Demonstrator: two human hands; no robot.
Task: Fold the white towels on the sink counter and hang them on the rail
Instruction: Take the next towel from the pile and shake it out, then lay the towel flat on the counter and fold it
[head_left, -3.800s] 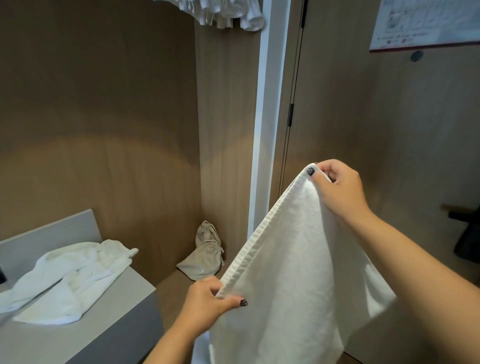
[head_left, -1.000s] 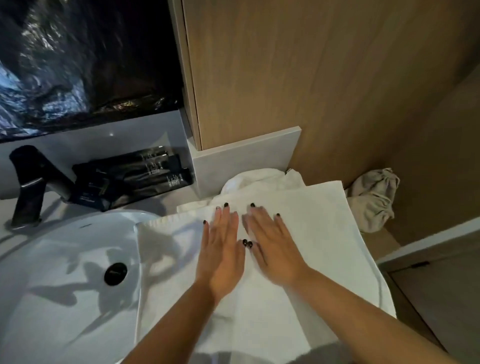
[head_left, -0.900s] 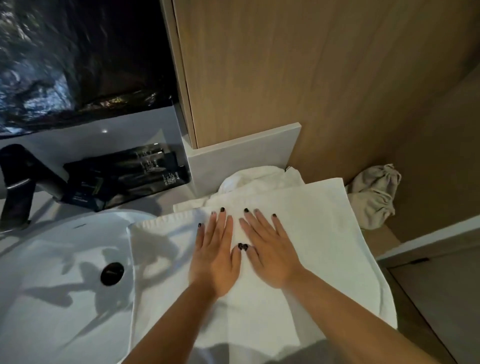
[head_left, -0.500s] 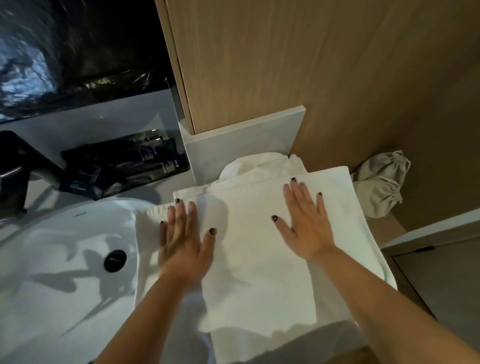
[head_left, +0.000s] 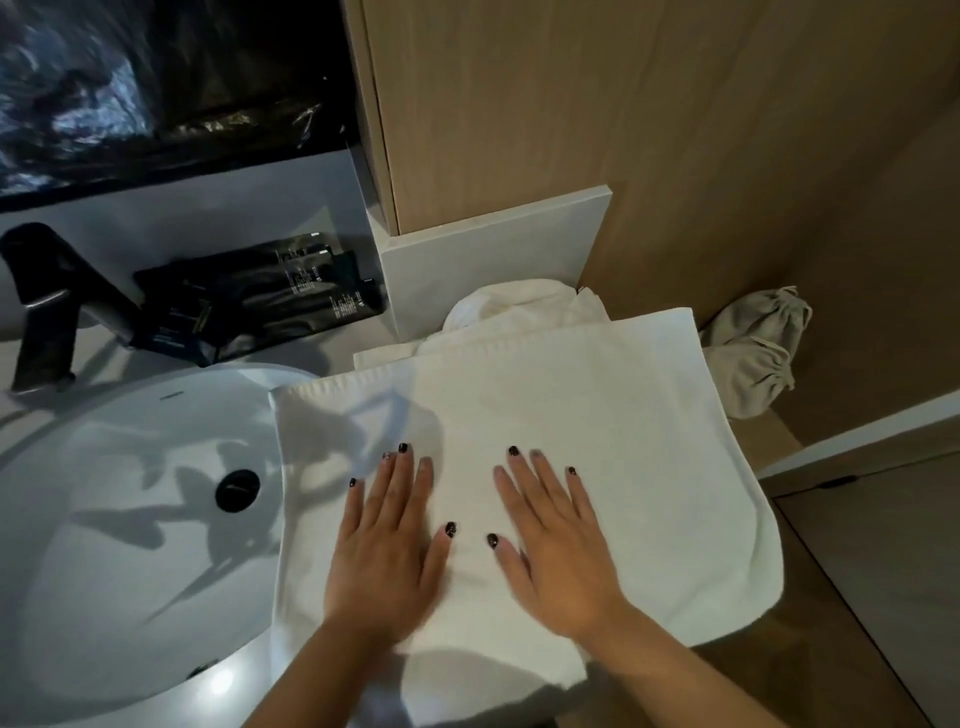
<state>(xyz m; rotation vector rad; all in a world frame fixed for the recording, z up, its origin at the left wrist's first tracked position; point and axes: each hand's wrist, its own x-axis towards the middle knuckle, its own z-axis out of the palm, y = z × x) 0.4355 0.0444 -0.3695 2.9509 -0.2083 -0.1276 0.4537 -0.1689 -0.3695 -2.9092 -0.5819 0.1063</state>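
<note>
A white towel lies spread flat on the sink counter, its left edge reaching over the rim of the basin and its right edge hanging off the counter's end. My left hand and my right hand press flat on its near middle, side by side, fingers straight. A second white towel lies crumpled behind it against the backsplash, partly covered. No rail is in view.
A white oval basin with a black drain fills the left. A black tap and black toiletry packets sit behind it. A beige drawstring bag lies on a lower wooden ledge at the right, against the wood-panel wall.
The towel went from being held up in the air to lying flat on the counter. Both hands slid apart across it, then came back together nearer to me.
</note>
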